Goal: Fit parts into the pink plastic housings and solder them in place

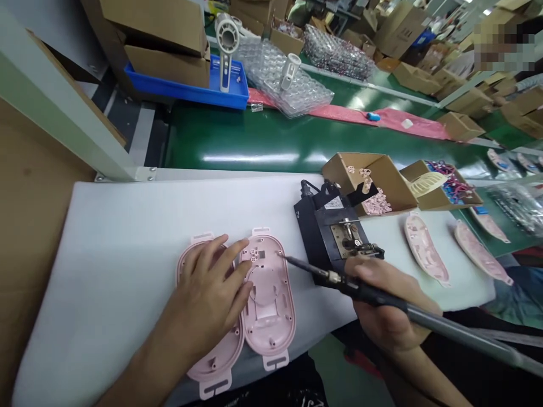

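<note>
Two pink plastic shells lie side by side on the white mat. My left hand [203,294] is spread flat over the left shell [216,362], covering much of it, and its fingertips reach the edge of the right shell [269,311]. Small pink parts [253,255] sit in that shell beside the fingertips. My right hand [390,299] is wrapped around a slim electric screwdriver [360,291]. Its thin bit points left, with the tip over the upper right rim of the right shell; whether it touches cannot be made out.
A black screw feeder [314,237] stands right of the shells. Behind it are cardboard boxes of small pink parts [377,200] and wires [453,181]. More pink shells [424,249] lie at right. Beyond the green belt [237,135], a blue tray [190,90] holds a hair dryer [226,51].
</note>
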`<action>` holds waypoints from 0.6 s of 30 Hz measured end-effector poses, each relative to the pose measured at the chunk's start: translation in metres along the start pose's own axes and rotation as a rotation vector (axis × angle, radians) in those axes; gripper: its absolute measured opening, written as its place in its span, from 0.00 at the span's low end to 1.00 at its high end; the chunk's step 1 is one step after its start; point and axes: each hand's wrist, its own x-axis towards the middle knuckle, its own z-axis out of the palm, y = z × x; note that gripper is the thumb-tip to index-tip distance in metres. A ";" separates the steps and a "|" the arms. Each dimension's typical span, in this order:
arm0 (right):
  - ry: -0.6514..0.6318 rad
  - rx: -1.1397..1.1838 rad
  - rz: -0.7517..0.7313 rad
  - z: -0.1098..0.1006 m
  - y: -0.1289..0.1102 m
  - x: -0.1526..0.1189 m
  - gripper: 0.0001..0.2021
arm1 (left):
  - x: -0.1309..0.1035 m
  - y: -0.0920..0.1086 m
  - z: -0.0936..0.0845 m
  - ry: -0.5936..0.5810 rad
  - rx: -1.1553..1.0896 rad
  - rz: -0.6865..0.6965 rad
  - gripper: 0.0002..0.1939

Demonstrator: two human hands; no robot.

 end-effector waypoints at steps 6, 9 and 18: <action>-0.076 0.025 0.068 0.005 -0.004 -0.011 0.20 | 0.001 0.001 0.001 0.004 -0.039 0.006 0.14; -0.162 0.084 0.050 0.010 -0.008 0.000 0.16 | 0.001 0.003 0.001 -0.021 -0.025 -0.010 0.17; -0.154 0.041 0.000 0.019 -0.015 0.022 0.09 | 0.001 0.005 0.001 -0.057 -0.006 -0.033 0.18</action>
